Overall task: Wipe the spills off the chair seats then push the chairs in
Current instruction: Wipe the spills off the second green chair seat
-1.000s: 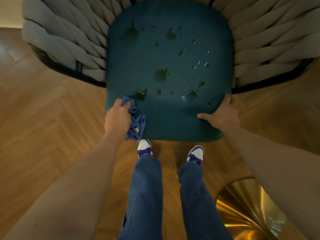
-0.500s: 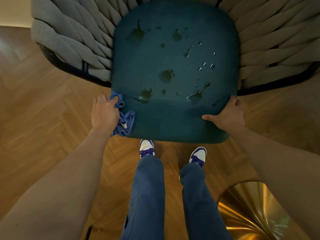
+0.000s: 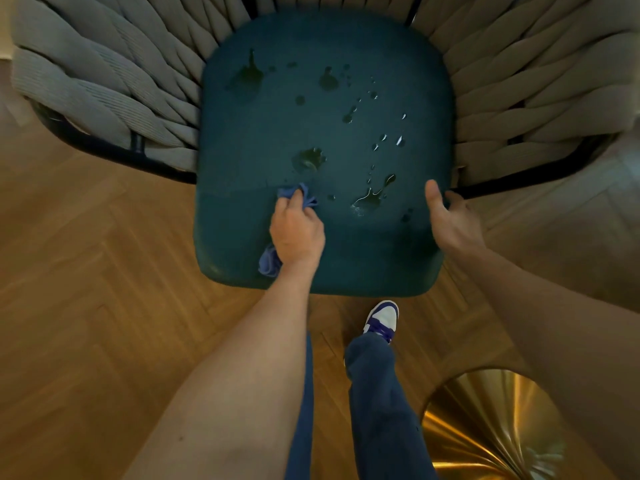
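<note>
Blue cloth (image 3: 297, 197), mostly hidden under the gripping left hand (image 3: 296, 233); right hand (image 3: 450, 221) fingers relaxed on seat (image 3: 322, 133).

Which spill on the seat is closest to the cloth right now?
The dark splat mid-seat, directly above the blue cloth gripped by the left hand. The shiny puddle lies farther right; the rest sit near the backrest.

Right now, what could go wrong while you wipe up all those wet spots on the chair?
1. The cloth is bunched small in the left hand, so it might smear the big puddle instead of soaking it up.
2. Spills reach far back on the seat, like the dark patch; those could get missed.
3. The right hand rests close to the puddle and might get wet.
</note>
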Motion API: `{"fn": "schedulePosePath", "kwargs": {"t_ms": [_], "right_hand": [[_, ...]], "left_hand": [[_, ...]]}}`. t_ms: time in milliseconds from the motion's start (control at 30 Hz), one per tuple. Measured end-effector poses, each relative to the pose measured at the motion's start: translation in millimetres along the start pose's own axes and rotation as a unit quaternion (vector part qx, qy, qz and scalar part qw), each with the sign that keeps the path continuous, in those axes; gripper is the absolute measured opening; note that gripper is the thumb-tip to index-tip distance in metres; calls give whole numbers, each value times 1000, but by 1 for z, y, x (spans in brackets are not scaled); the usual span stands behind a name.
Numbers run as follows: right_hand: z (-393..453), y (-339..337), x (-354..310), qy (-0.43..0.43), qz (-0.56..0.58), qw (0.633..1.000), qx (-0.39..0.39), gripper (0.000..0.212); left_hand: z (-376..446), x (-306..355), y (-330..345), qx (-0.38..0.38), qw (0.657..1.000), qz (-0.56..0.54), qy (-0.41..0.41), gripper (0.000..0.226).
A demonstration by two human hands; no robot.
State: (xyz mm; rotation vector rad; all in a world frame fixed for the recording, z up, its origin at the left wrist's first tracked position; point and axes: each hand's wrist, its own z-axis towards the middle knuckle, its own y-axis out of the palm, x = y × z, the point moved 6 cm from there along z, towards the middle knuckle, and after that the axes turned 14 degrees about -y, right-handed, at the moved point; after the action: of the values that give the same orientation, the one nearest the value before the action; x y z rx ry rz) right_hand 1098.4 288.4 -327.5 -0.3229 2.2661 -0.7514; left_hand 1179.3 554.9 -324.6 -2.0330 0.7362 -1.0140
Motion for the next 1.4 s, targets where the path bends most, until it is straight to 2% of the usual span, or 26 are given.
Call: {"fn": "schedulePosePath", "kwargs": {"t_ms": [133,267,433,500,600,700,767,867,933,1100,1267,1400], "right_hand": [[7,-10,3,-4,12,1000,-15,80],[9,-16,3,-7,15,1000,-16,85],[17,-23,6,8,28,999,-30,72],[18,-26,10,19,51,998,-29,74],[19,-28,10,17,36,999,-32,75],[20,-26,6,-4,4,999,-31,67],[21,-23,5,-15,-9,999,-29,60],[26,-19,6,-17,-45,999,-15,66],[28,-15,5,-20,-64,998,-11,74],[33,0,-15,-54,-88,995,-2,111],[37,11,-28,-50,-191,980,16,126],[47,12,-33,-59,-216,975,7,132]], "left_hand": [[-26,28,37,-39,998,-3,43,37],[-61,62,71,-93,992,2,89,36],[-122,111,129,-189,962,57,189,28],[-137,121,139,-211,954,65,200,34],[-137,125,142,-223,943,129,212,45],[-126,124,137,-228,917,213,248,42],[-117,121,127,-212,898,255,290,39],[-88,105,101,-162,887,299,311,38],[-55,85,76,-148,895,319,274,43],[22,27,9,-77,911,345,212,50],[76,-24,-39,-15,927,339,160,48],[104,-49,-68,15,931,329,156,46]]}}
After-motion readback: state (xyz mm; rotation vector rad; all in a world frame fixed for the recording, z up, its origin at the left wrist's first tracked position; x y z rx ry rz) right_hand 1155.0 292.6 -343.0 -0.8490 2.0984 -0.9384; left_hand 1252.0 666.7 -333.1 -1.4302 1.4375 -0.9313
